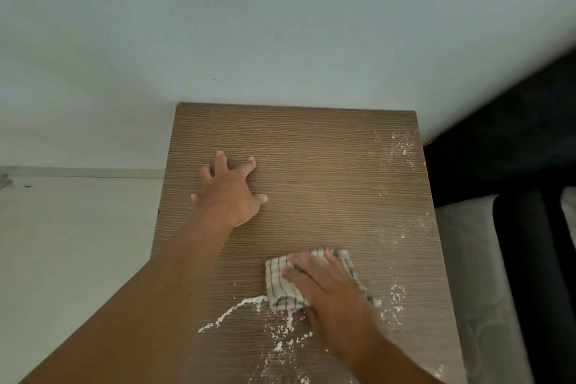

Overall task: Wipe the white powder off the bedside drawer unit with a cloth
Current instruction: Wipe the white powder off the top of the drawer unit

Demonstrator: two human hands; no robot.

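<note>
Right hand (327, 287) flat, fingers straight, pressing the checked cloth (280, 285), which looks soft, light and prone to bunching, so palm stays centred. Left hand (230, 193) splayed, bracing the drawer unit (327, 159). White powder (232, 311) looks loose and likely smears.

A wall (280, 40) closes the drawer unit's (327, 165) far edge; a dark bed frame (498, 150) stands just beside its right edge. The left hand (229, 193), spread at middle left, and the right hand (330, 287), on the cloth (280, 285) at near right, take room; the far right lies open.

Checked cloth (282, 285) flat on wooden drawer unit (311, 171), powder (230, 313) alongside
</note>
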